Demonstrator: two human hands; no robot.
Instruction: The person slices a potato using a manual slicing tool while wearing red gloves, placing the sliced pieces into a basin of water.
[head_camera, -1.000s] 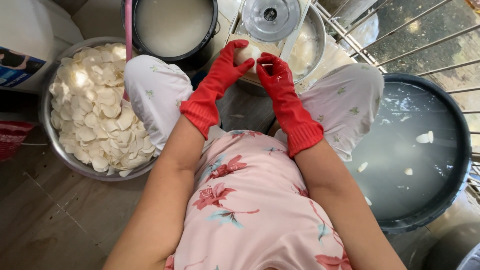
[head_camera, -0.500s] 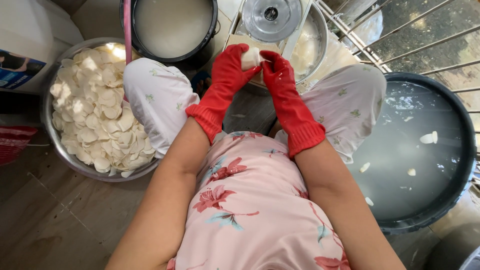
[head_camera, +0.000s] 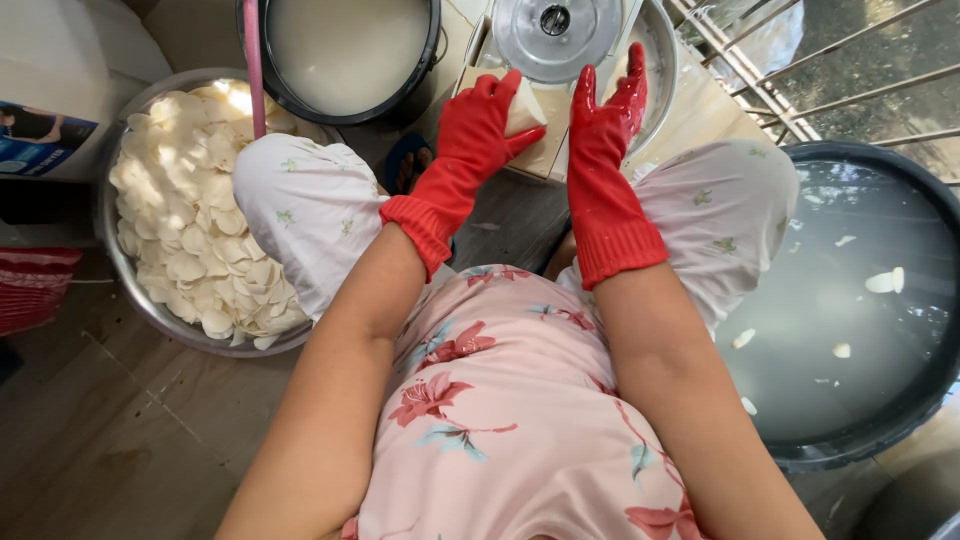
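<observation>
- My left hand (head_camera: 480, 125), in a red rubber glove, has its grip closed around a pale wedge-shaped piece (head_camera: 522, 108); my fingers curl over its near side and my thumb presses from below; the piece sits just above the slicer board (head_camera: 545, 150), between my knees.
- My right hand (head_camera: 608, 105) holds nothing; its grip is open, the fingers straight and flat, set beside the piece and just apart from it.
- The piece's long axis runs roughly away from me and a little to the right; its narrow end seems to point toward the round metal lid (head_camera: 560, 35), though my fingers hide much of it.
- As I judge it, much is done; the metal bowl (head_camera: 125, 285) on my left is heaped with thin white slices (head_camera: 195, 230).
- A few pale chunks (head_camera: 882, 282) float in the dark tub of water (head_camera: 930, 400) on my right; these, and the piece in hand, look to be what is left.
</observation>
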